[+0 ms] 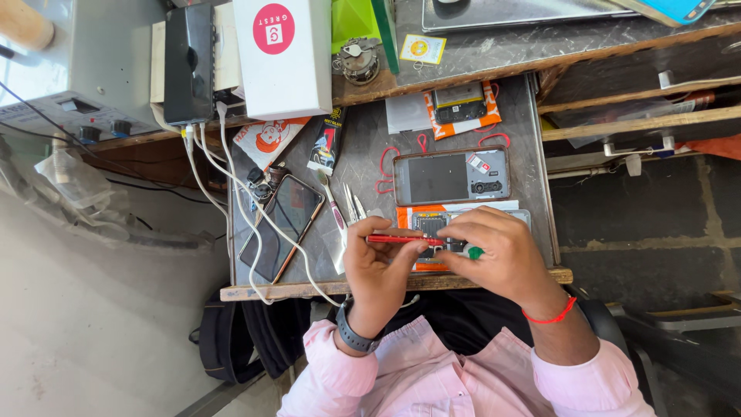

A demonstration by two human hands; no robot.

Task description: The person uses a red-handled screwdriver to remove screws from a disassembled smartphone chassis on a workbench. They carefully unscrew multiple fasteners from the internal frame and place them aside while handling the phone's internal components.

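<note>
My left hand (378, 270), with a dark watch on the wrist, grips a thin red screwdriver (395, 240) that lies level and points right. Its tip reaches the opened phone (431, 224), which lies on an orange mat near the front edge of the small table (363, 150). My right hand (498, 255), with a red thread on the wrist, rests on that phone with its fingers by the tool's tip. A small green piece (476, 252) shows by its thumb. The phone's right part is hidden under the hand.
Behind the hands lies a phone back shell (451, 176) with camera holes. A dark phone (282, 224), a toothbrush (332, 205), tweezers (351, 202), a glue tube (328, 143) and white cables (231, 177) lie to the left. A white box (282, 58) and a black adapter (189, 62) stand behind.
</note>
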